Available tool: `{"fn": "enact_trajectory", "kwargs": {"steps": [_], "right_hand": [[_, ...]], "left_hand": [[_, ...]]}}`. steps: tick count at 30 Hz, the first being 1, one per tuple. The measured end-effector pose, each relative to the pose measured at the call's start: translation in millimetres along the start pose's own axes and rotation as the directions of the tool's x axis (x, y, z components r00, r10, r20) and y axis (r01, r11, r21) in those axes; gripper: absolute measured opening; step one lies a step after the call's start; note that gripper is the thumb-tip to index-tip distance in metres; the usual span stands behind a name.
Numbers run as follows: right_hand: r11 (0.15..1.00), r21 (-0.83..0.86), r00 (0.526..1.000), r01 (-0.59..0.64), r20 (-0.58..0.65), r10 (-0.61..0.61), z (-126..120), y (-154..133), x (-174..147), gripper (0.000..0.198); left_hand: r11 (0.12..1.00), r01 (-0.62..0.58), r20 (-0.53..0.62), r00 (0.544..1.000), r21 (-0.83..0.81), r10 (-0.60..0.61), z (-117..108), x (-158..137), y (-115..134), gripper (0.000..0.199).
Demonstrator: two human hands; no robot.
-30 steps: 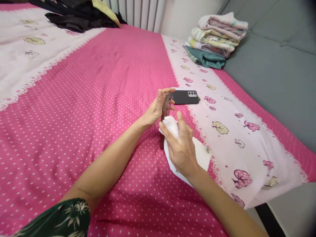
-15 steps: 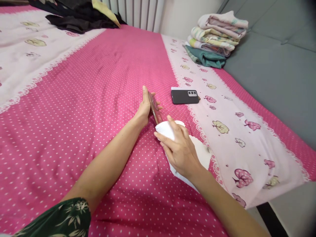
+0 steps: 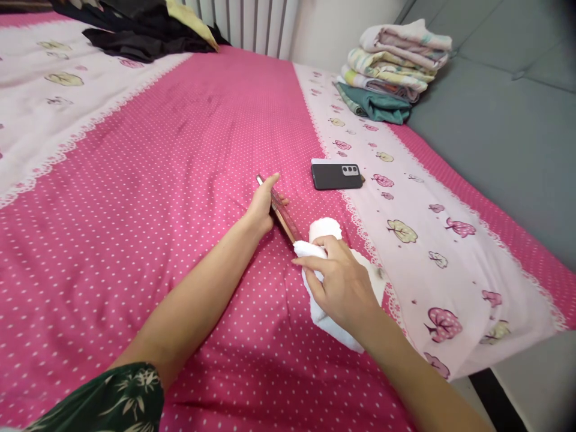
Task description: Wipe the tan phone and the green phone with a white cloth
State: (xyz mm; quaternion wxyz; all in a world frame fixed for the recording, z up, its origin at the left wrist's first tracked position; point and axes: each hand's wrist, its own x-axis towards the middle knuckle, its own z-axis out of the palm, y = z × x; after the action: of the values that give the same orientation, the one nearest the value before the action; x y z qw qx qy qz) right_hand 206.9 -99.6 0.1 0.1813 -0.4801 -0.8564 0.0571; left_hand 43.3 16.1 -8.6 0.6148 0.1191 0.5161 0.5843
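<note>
My left hand (image 3: pixel 264 205) grips a phone in a reddish case (image 3: pixel 284 217), tilted on its edge above the pink bedsheet. The fingers wrap behind the phone and are mostly hidden. In my right hand (image 3: pixel 339 276) is a white cloth (image 3: pixel 330 324), bunched between thumb and fingers, with part of it hanging down towards the bed. The cloth's upper edge meets the lower end of the phone; whether it presses on it I cannot tell. Beyond my right hand a black phone (image 3: pixel 333 176) lies back up on the bed.
The bed has a pink dotted sheet (image 3: pixel 216 138) with pale tree-print bands. Folded clothes (image 3: pixel 396 69) are stacked at the back right, against a grey padded headboard (image 3: pixel 504 132). Dark clothes (image 3: pixel 148 36) lie at the far left, near a white radiator (image 3: pixel 252 24).
The phone in my left hand has turned more edge-on, and its lower end has dropped slightly. My right hand has shifted a little down and right with the cloth.
</note>
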Motion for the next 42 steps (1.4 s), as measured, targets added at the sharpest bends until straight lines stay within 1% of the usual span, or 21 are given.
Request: {"fn": "enact_trajectory", "kwargs": {"steps": [2, 4, 6, 9, 11, 15, 22, 25, 27, 29, 31, 33, 35, 38, 42], "right_hand": [[1.000, -0.001, 1.000, 0.000, -0.007, 0.000, 1.9, -0.1, 1.2, 0.029], [1.000, 0.001, 0.999, 0.005, -0.036, -0.005, 4.9, 0.4, 2.2, 0.028], [1.000, 0.009, 0.997, 0.003, -0.080, -0.002, 7.8, 1.2, 2.8, 0.028], [0.999, 0.042, 0.992, -0.005, -0.125, 0.011, 9.8, 2.4, 2.8, 0.025], [0.998, 0.066, 0.988, -0.018, -0.152, 0.027, 9.5, 2.6, 2.6, 0.023], [0.995, 0.077, 0.971, -0.063, -0.224, 0.079, 8.5, 3.2, 3.2, 0.021], [0.980, 0.048, 0.937, -0.193, -0.288, 0.198, 9.1, 9.7, 3.4, 0.019], [0.977, 0.082, 0.918, -0.198, -0.334, 0.214, 8.7, 11.1, 4.1, 0.023], [0.978, 0.127, 0.907, -0.166, -0.370, 0.202, 7.9, 11.7, 5.3, 0.026], [0.976, 0.174, 0.896, -0.131, -0.402, 0.191, 7.5, 12.4, 6.8, 0.027], [0.968, 0.225, 0.887, -0.114, -0.416, 0.201, 7.9, 13.1, 7.9, 0.028], [0.954, 0.277, 0.895, -0.114, -0.388, 0.220, 9.5, 13.7, 8.5, 0.032], [0.939, 0.325, 0.919, -0.117, -0.323, 0.226, 11.8, 14.1, 8.7, 0.036], [0.921, 0.367, 0.936, -0.131, -0.260, 0.236, 15.1, 14.8, 8.5, 0.035], [0.915, 0.389, 0.917, -0.105, -0.319, 0.241, 16.3, 14.4, 8.0, 0.033]], "left_hand": [[0.997, 0.058, -0.014, 0.998, -0.045, -0.059, -0.1, -0.3, 1.6, 0.034], [0.991, 0.104, -0.001, 0.994, -0.084, -0.105, -0.9, 0.1, 3.8, 0.033], [0.981, 0.171, 0.052, 0.985, -0.093, -0.167, -2.2, 1.0, 5.7, 0.039], [0.959, 0.272, 0.143, 0.955, -0.077, -0.259, -4.3, 2.4, 7.2, 0.049], [0.948, 0.306, 0.193, 0.939, -0.088, -0.285, -5.7, 3.5, 7.5, 0.053], [0.933, 0.335, 0.267, 0.919, -0.132, -0.292, -8.6, 5.4, 9.6, 0.058], [0.940, 0.288, 0.274, 0.933, -0.185, -0.232, -12.8, 6.5, 18.7, 0.063], [0.944, 0.260, 0.280, 0.939, -0.205, -0.198, -13.0, 6.3, 19.0, 0.064], [0.950, 0.223, 0.328, 0.933, -0.216, -0.145, -12.4, 4.8, 18.0, 0.063], [0.954, 0.173, 0.416, 0.907, -0.247, -0.057, -11.3, 1.8, 16.5, 0.061], [0.950, 0.120, 0.507, 0.861, -0.289, 0.046, -10.3, -2.4, 14.9, 0.060], [0.943, 0.068, 0.578, 0.803, -0.327, 0.142, -9.8, -6.8, 13.2, 0.059], [0.938, 0.034, 0.635, 0.744, -0.346, 0.207, -9.8, -10.7, 11.1, 0.060], [0.937, 0.028, 0.705, 0.666, -0.348, 0.242, -10.2, -15.2, 7.4, 0.061], [0.946, 0.032, 0.765, 0.596, -0.324, 0.242, -11.0, -18.2, 1.9, 0.063]]}}
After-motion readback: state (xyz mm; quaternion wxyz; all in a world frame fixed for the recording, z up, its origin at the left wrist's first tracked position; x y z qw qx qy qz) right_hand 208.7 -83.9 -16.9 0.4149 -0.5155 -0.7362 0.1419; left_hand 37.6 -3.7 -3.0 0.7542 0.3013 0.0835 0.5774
